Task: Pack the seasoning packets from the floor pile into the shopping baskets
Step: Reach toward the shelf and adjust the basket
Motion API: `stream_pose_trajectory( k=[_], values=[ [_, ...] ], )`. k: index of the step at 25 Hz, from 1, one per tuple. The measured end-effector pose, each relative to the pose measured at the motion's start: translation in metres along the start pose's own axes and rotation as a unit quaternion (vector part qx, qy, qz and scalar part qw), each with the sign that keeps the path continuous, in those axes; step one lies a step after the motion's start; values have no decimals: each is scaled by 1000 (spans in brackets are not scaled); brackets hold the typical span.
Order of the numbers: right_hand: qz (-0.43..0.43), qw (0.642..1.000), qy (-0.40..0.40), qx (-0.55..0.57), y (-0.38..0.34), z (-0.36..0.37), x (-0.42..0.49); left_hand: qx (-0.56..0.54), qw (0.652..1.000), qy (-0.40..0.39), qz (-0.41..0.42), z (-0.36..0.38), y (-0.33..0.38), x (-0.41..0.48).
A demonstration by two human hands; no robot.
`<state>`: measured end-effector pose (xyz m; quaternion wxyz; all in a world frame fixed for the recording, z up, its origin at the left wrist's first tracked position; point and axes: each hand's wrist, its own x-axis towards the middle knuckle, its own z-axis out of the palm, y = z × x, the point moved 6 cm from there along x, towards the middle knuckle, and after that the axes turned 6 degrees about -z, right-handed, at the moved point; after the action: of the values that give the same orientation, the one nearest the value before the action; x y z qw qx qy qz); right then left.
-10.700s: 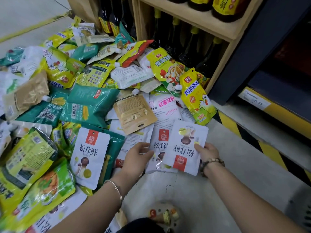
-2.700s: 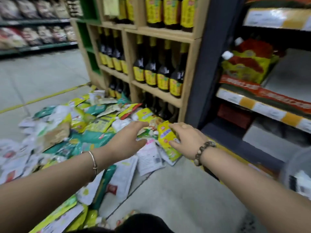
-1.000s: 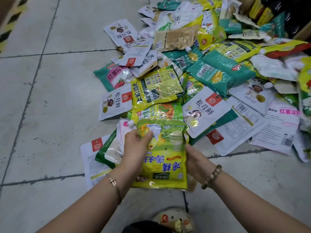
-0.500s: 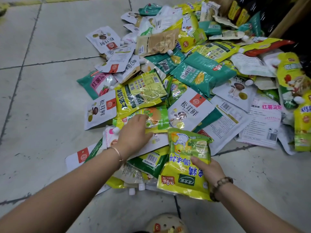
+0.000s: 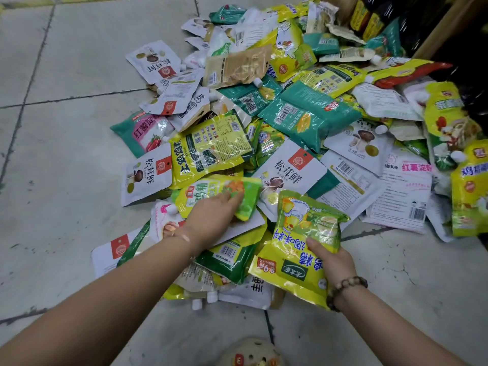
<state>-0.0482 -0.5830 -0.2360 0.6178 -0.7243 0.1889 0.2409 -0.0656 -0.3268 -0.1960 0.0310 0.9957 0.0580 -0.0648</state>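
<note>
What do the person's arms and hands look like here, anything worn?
Both forearms are bare, with no sleeves or gloves in view. The left hand has a thin pale bangle at the wrist, blurred, and its thumbnail looks painted orange-pink. The right hand has a bracelet of round brown beads at the wrist.

The pile of packets [image 5: 290,114] is lying on the floor [image 5: 66,180] before the shelf [image 5: 443,25] at far right. At its near edge the left hand [image 5: 211,217] is resting on a packet [image 5: 208,190], the right hand [image 5: 332,262] holding a pouch [image 5: 298,233] beside it
</note>
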Motion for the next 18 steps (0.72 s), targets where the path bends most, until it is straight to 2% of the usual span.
stream_pose_trajectory(
  k=[2,3,4,5,6,7,8,9,10,11,12,14,15,16,18],
  values=[
    [-6,1000,8,3,0,1,3,-35,995,36,84,-4,8,-38],
    [-7,1000,10,4,1,2,4,-55,994,20,88,-2,9,-54],
    [-7,1000,10,3,2,2,5,-105,994,0,40,3,7,-67],
    [-7,1000,9,0,4,4,5,-197,979,4,-55,7,0,-79],
    [-6,1000,10,-5,5,5,6,-326,927,28,-182,10,-12,-86],
    [-5,1000,10,-9,6,7,5,-464,828,44,-311,14,-23,-92],
    [-3,1000,8,-13,6,8,5,-583,705,38,-403,21,-27,-93],
    [-1,1000,6,-16,5,10,5,-664,593,5,-455,27,-29,-87],
    [1,1000,3,-19,4,11,4,-698,529,-33,-481,31,-29,-78],
    [1,1000,0,-22,3,12,5,-709,499,-66,-494,30,-29,-68],
    [1,1000,-2,-24,1,13,4,-713,485,-80,-501,28,-29,-59],
    [-4,1000,-4,-23,-1,14,4,-705,496,-76,-502,28,-25,-42],
    [-7,1000,-4,-20,-2,13,4,-692,518,-59,-499,29,-22,-36],
    [-11,1000,-3,-20,-3,12,3,-668,556,-33,-493,27,-19,-32],
    [-20,1000,4,-24,-6,5,0,-600,652,17,-463,20,-12,-27]
  ],
)
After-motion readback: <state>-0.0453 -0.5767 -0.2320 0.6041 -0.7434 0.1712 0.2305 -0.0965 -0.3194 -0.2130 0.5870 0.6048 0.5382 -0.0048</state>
